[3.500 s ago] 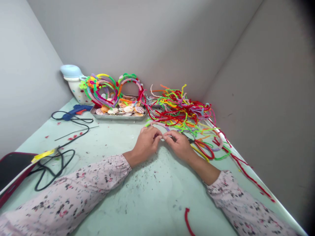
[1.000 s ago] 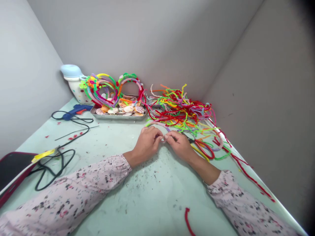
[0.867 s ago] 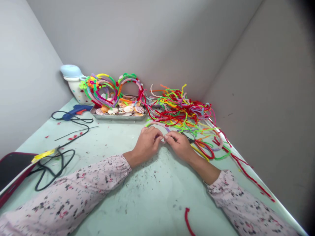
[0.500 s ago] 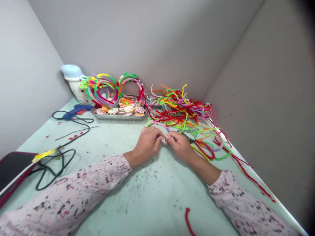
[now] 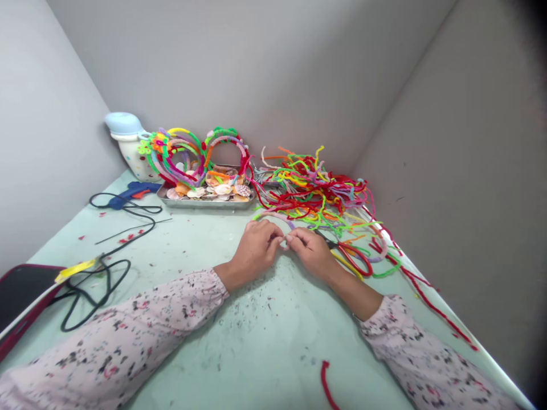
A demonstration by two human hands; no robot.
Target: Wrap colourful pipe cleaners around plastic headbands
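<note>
My left hand (image 5: 255, 247) and my right hand (image 5: 311, 249) rest on the pale green table (image 5: 239, 319), fingertips meeting. Both pinch a thin pale pink pipe cleaner (image 5: 284, 245) between them; only a short bit shows. A curved lilac hoop (image 5: 280, 216) arcs just behind my knuckles. Right behind it lies a tangled heap of coloured pipe cleaners (image 5: 316, 191). Red-handled scissors (image 5: 352, 256) lie beside my right hand.
A metal tray of seashells (image 5: 205, 196) holds wrapped hairbands (image 5: 192, 154) at the back. A blue glue gun (image 5: 130, 192) with black cord (image 5: 102, 267), a white jar (image 5: 128, 142), a dark red-edged case (image 5: 21, 296) sit left. A red scrap (image 5: 327, 387) lies near.
My fingertips have shifted slightly as they work the pink pipe cleaner; the hands stay in the same place. Nothing else has moved.
</note>
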